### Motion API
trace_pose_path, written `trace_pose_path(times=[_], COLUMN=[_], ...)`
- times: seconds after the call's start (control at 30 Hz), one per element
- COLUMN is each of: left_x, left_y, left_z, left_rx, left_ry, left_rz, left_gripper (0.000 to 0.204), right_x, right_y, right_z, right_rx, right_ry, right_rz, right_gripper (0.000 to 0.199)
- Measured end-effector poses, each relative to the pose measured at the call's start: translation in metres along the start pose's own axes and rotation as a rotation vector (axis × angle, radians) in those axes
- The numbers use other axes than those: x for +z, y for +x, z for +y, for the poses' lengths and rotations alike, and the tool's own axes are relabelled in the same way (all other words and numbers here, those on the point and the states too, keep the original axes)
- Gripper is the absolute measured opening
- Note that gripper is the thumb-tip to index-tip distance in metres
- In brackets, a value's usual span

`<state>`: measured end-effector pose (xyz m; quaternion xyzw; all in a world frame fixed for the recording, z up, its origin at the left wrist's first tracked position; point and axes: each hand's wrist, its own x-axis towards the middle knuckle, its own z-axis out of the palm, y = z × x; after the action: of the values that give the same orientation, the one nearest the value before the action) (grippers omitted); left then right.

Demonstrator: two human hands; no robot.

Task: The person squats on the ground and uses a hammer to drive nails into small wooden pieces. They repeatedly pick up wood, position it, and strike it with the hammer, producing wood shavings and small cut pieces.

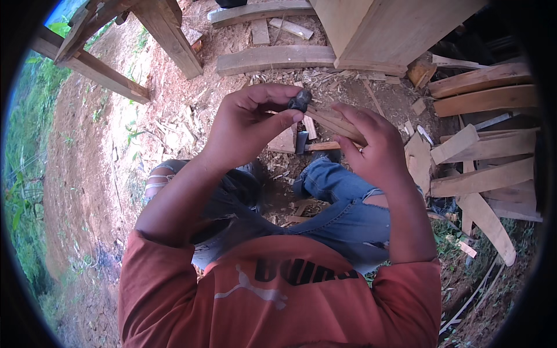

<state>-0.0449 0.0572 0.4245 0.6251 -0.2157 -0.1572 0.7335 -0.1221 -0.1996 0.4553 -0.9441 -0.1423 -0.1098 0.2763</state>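
Observation:
My left hand (249,119) is closed, its thumb and fingers pinching a small dark, rounded lump (300,101) whose kind I cannot make out. A narrow tan piece of wood (333,123) sits in my closed right hand (374,142), gripped between thumb and fingers. The wood's far end meets the dark lump or lies right beside it; whether they are joined I cannot tell. Below the hands, a tool with a dark metal head (301,142) and a wooden handle (325,146) lies on the ground near my feet.
Wood chips cover the ground (174,124). Beams (275,59) lie ahead, beside a large pale wooden box-like piece (377,35). Curved boards (487,177) are piled at the right. A timber frame (165,37) stands at the far left, with green plants (26,191) along the edge.

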Motion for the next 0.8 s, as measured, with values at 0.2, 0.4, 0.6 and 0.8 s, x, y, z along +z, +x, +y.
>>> trace_pose_path(times=[0.2, 0.4, 0.6, 0.8], left_x=[-0.002, -0.001, 0.001, 0.007], left_y=[0.003, 0.006, 0.005, 0.002], left_z=[-0.002, -0.001, -0.003, -0.013], left_rx=[-0.074, -0.256, -0.254, -0.194], left_ry=[-0.043, -0.145, -0.056, -0.119], left_rz=[0.014, 0.084, 0.053, 0.016], left_gripper=[0.037, 0.041, 0.046, 0.045], right_x=[-0.004, -0.008, -0.006, -0.001], right_y=[0.001, 0.002, 0.002, 0.0], right_z=[-0.003, -0.007, -0.006, -0.007], right_rx=[-0.004, 0.021, 0.007, 0.022], right_ry=[-0.029, -0.042, -0.011, -0.022], right_rz=[0.006, 0.028, 0.056, 0.02], right_gripper=[0.053, 0.053, 0.054, 0.054])
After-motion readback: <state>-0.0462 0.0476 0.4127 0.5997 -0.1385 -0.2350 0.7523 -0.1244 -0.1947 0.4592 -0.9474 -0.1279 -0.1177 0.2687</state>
